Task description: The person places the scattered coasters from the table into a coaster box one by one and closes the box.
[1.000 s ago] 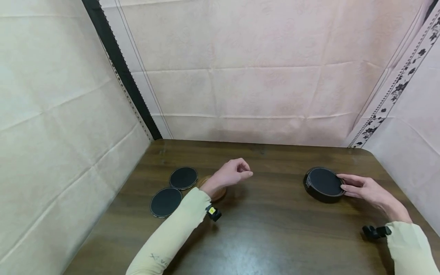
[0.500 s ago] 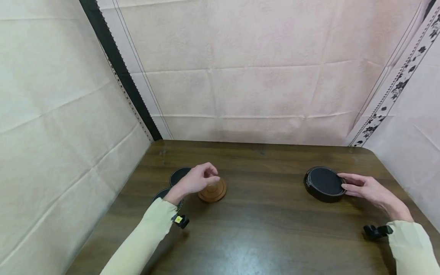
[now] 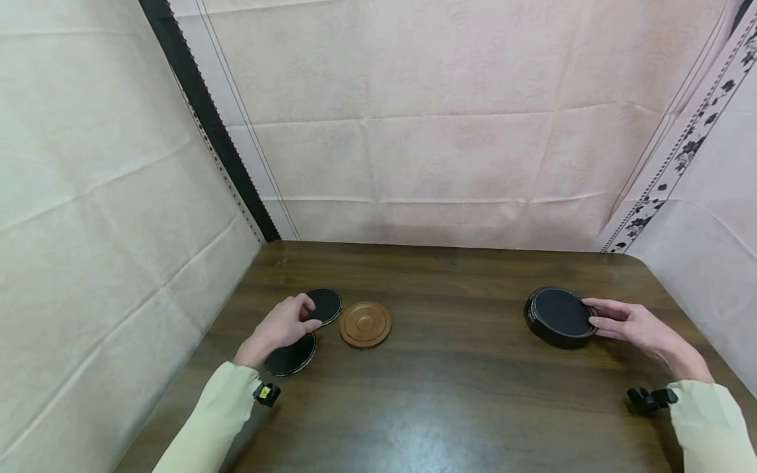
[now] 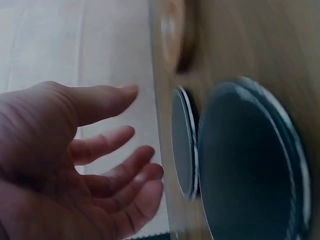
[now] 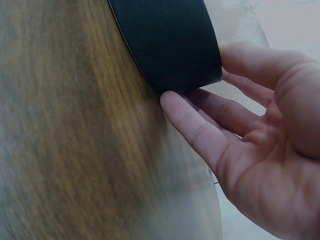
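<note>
My left hand (image 3: 284,323) hovers over two thin black round coasters, its fingers loosely bent and holding nothing. The farther coaster (image 3: 328,306) and the nearer coaster (image 3: 290,360) lie side by side, each partly covered by the hand in the head view. Between the fingers and the coasters the left wrist view shows a gap. Just right of them lies a brown wooden coaster (image 3: 365,324) with ring grooves. At the right, a thick black round coaster holder (image 3: 558,316) stands flat. My right hand (image 3: 641,334) touches its right side with fairly straight fingertips.
All of this stands on a dark brown wooden table (image 3: 437,394). Pale cloth (image 3: 449,131) hangs behind the table and at both sides. A small black camera is strapped to each wrist.
My left hand has moved left, from beyond the wooden coaster to above the two black coasters, uncovering the wooden one. The right hand stays against the coaster holder.
</note>
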The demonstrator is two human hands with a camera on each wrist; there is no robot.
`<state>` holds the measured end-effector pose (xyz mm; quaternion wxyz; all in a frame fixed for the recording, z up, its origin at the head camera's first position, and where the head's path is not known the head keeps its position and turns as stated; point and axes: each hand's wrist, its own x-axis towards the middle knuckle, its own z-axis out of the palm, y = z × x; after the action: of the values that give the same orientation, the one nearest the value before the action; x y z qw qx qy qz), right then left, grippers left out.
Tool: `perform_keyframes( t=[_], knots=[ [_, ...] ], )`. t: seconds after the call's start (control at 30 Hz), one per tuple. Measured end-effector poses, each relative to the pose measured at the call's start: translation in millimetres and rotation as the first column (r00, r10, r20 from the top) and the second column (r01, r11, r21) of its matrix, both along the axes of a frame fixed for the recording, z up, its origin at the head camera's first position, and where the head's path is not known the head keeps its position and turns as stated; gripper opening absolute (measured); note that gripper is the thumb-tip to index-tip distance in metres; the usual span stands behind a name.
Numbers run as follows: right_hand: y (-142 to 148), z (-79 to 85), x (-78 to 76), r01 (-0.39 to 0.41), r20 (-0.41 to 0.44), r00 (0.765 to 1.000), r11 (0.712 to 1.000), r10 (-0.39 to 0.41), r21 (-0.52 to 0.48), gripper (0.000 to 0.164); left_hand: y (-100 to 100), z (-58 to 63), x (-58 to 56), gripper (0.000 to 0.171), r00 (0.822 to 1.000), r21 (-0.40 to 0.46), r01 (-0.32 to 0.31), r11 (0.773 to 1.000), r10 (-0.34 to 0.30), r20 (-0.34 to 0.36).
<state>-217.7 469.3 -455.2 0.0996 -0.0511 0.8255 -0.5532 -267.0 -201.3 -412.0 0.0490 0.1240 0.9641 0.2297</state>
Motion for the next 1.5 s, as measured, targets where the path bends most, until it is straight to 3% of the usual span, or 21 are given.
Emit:
perform_keyframes(
  t=[0.33,0.5,0.63,0.83,1.2,1.37,1.5],
  knots=[
    [0.5,-0.3,-1.1,0.016,-0.004,1.0,1.0,-0.016,0.025,0.062,-30.4,-3.8,7.9,0.05,0.996,-0.147,-0.057,0.988,0.066,0.053],
    [-0.4,0.7,-1.0,0.022,0.008,1.0,0.999,-0.023,0.033,0.064,-35.8,-8.8,11.0,0.063,0.991,-0.205,-0.048,0.978,0.073,0.112],
    [-0.5,2.1,-0.6,0.027,0.007,1.0,0.998,-0.027,0.063,0.066,-35.7,-9.9,13.4,0.067,0.991,-0.236,-0.034,0.971,0.064,0.121],
    [-0.7,2.4,-1.1,0.026,0.003,1.0,0.997,-0.026,0.071,0.066,-35.0,-10.8,12.8,0.069,0.99,-0.237,-0.058,0.97,0.086,0.109],
    [-0.5,1.5,-3.1,0.023,0.019,1.0,0.998,-0.024,0.066,0.067,-45.4,-17.5,2.0,0.084,0.97,-0.211,-0.119,0.97,0.159,0.185],
    [-1.1,2.1,-2.4,0.031,0.013,0.999,0.994,-0.033,0.102,0.069,-47.3,-14.0,0.2,0.075,0.971,-0.208,-0.12,0.971,0.159,0.181],
    [-1.8,2.0,-2.6,0.029,0.008,1.0,0.993,-0.03,0.116,0.069,-48.1,-10.2,1.5,0.057,0.975,-0.178,-0.116,0.977,0.147,0.168]
  ],
)
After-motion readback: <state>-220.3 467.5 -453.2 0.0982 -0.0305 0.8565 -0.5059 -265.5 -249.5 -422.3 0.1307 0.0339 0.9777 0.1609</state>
